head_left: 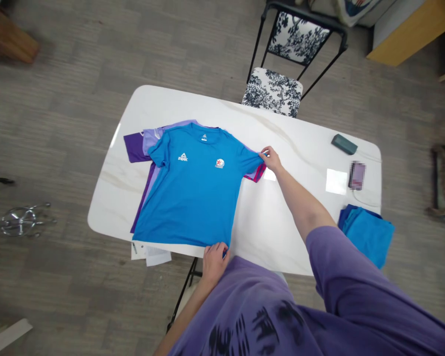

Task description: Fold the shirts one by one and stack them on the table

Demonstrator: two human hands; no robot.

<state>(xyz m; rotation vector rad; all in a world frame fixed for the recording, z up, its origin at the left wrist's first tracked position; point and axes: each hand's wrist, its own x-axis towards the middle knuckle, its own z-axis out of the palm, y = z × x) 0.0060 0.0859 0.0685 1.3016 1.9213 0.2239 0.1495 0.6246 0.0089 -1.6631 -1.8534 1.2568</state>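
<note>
Your left hand is clamped on the hem of the blue shirt, spread unfolded over other shirts on the table. The clothes pile at right looks folded. Farther out, your right hand pinches the sleeve. Beyond, the dark case hides any contents.

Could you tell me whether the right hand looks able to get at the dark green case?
Probably yes: only bare tabletop shows between the right hand and the dark green case, though the hand would first have to let go of the blue shirt's sleeve.
</note>
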